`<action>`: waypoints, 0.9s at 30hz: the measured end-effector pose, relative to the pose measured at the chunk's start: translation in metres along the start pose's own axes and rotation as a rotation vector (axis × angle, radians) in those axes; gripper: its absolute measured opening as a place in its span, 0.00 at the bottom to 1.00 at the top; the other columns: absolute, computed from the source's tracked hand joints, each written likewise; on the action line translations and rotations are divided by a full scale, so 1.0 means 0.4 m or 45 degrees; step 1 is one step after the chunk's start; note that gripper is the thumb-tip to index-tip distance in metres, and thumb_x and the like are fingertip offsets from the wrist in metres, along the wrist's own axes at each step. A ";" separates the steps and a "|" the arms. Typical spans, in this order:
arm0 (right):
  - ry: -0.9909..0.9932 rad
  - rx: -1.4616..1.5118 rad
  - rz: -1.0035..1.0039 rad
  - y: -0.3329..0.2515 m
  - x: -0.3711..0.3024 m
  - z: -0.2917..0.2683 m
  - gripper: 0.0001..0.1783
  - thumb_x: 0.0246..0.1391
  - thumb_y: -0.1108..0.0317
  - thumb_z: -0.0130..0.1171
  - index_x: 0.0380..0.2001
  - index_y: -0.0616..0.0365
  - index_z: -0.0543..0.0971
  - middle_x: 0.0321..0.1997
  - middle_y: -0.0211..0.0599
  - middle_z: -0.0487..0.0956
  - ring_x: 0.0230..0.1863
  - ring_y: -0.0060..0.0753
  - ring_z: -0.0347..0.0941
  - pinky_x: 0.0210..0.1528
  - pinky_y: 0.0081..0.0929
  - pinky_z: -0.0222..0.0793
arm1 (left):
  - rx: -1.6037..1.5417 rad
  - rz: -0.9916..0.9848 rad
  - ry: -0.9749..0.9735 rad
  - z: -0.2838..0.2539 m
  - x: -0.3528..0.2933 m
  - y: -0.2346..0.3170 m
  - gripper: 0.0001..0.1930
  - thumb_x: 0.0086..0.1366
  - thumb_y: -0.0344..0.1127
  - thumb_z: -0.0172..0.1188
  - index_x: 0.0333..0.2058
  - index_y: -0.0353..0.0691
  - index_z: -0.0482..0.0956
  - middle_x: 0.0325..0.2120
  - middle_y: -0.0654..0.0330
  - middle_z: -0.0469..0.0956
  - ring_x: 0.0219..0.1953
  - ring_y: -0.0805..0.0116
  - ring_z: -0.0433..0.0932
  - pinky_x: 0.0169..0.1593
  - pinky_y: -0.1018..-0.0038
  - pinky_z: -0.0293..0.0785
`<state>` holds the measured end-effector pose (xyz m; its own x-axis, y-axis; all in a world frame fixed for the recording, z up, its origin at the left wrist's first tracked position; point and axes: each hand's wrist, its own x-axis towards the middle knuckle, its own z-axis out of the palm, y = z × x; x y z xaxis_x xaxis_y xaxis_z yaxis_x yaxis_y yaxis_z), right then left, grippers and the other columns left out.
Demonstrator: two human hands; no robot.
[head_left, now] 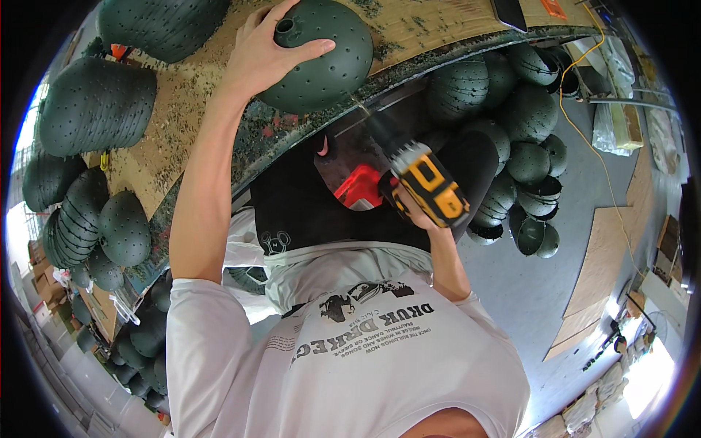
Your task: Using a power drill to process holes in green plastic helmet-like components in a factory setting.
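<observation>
A dark green dome-shaped shell (328,62), dotted with small holes and with one larger round hole, rests on the workbench near its edge. My left hand (266,47) is spread over it, thumb and fingers pressing around the larger hole. In my right hand (411,208) is a yellow and black cordless drill (431,182), gripped by its handle. The thin bit reaches the lower right side of the shell; whether it has entered cannot be made out.
Green shavings litter the workbench (175,109). Nested stacks of perforated shells (98,106) stand on its left. More shells (529,113) are piled beyond the bench edge at right. A phone (509,13) lies at the far edge. A yellow cord (584,139) hangs at right above cardboard sheets (595,270).
</observation>
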<state>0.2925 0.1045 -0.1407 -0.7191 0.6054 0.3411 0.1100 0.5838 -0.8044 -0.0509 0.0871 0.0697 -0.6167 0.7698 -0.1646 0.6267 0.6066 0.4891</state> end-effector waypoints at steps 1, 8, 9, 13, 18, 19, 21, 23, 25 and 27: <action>-0.075 -0.181 -0.154 -0.028 0.057 0.006 0.17 0.46 0.75 0.68 0.43 0.54 0.84 0.44 0.37 0.85 0.41 0.41 0.83 0.45 0.34 0.77 | -0.004 0.019 0.004 0.003 -0.002 0.000 0.52 0.53 0.64 0.71 0.71 0.53 0.58 0.72 0.40 0.48 0.73 0.38 0.50 0.70 0.43 0.56; 0.000 0.008 -0.180 0.027 0.071 0.043 0.14 0.56 0.73 0.67 0.46 0.58 0.81 0.38 0.31 0.84 0.40 0.26 0.81 0.43 0.27 0.77 | -0.095 -0.058 0.020 -0.006 0.005 0.017 0.51 0.52 0.64 0.72 0.71 0.54 0.60 0.72 0.41 0.49 0.72 0.38 0.54 0.69 0.43 0.59; 0.001 -0.002 -0.175 0.037 0.050 0.029 0.14 0.56 0.73 0.67 0.46 0.58 0.81 0.38 0.31 0.84 0.40 0.26 0.81 0.43 0.27 0.77 | -0.102 -0.051 0.014 -0.001 0.005 0.019 0.51 0.52 0.64 0.72 0.71 0.54 0.60 0.72 0.41 0.49 0.72 0.38 0.54 0.69 0.43 0.59; -0.121 0.341 0.315 -0.056 0.011 -0.060 0.12 0.55 0.74 0.66 0.44 0.56 0.84 0.42 0.35 0.85 0.42 0.35 0.83 0.45 0.29 0.77 | -0.127 0.029 0.094 0.006 -0.010 0.002 0.47 0.53 0.62 0.72 0.67 0.50 0.64 0.69 0.41 0.56 0.69 0.40 0.59 0.67 0.47 0.63; -0.002 0.400 0.434 -0.101 -0.060 -0.166 0.13 0.51 0.79 0.62 0.43 0.63 0.82 0.31 0.34 0.83 0.30 0.29 0.79 0.35 0.27 0.74 | -0.157 0.553 0.635 0.112 0.034 -0.128 0.40 0.53 0.56 0.75 0.60 0.42 0.75 0.59 0.47 0.71 0.59 0.53 0.74 0.62 0.62 0.70; 0.084 0.648 0.556 -0.128 -0.062 -0.181 0.15 0.50 0.80 0.59 0.44 0.65 0.80 0.28 0.33 0.80 0.27 0.27 0.76 0.32 0.25 0.71 | -0.237 0.572 0.758 0.121 0.026 -0.128 0.32 0.55 0.52 0.74 0.55 0.42 0.79 0.58 0.49 0.73 0.58 0.55 0.75 0.62 0.63 0.70; 0.237 0.920 0.647 -0.143 -0.075 -0.188 0.21 0.47 0.82 0.52 0.47 0.68 0.77 0.24 0.29 0.74 0.23 0.21 0.69 0.29 0.21 0.66 | -0.320 0.595 0.889 0.122 0.028 -0.129 0.25 0.58 0.49 0.73 0.50 0.43 0.83 0.57 0.52 0.75 0.57 0.56 0.76 0.62 0.65 0.70; 0.304 1.052 0.668 -0.142 -0.087 -0.193 0.22 0.48 0.83 0.50 0.49 0.68 0.76 0.23 0.31 0.74 0.22 0.22 0.68 0.29 0.22 0.67 | -0.435 0.507 0.832 0.111 0.025 -0.118 0.16 0.62 0.45 0.71 0.44 0.43 0.86 0.55 0.57 0.77 0.57 0.61 0.76 0.61 0.67 0.69; 0.317 1.108 0.657 -0.134 -0.092 -0.186 0.22 0.48 0.83 0.49 0.49 0.68 0.75 0.23 0.30 0.74 0.22 0.21 0.68 0.29 0.22 0.67 | -0.464 0.504 0.821 0.089 0.019 -0.109 0.15 0.62 0.44 0.70 0.43 0.44 0.87 0.54 0.58 0.78 0.58 0.62 0.76 0.62 0.68 0.69; 0.278 1.014 0.603 -0.132 -0.084 -0.180 0.23 0.48 0.83 0.48 0.50 0.67 0.75 0.23 0.30 0.74 0.21 0.21 0.67 0.29 0.22 0.67 | -0.492 0.497 0.815 0.055 0.008 -0.103 0.13 0.63 0.44 0.69 0.43 0.45 0.87 0.54 0.59 0.78 0.58 0.64 0.76 0.62 0.68 0.69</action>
<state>0.3601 0.0922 -0.0745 -0.5666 0.8194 -0.0870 -0.2007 -0.2396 -0.9499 -0.0683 0.0691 0.0302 -0.6136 0.5787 0.5373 0.7158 0.1204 0.6879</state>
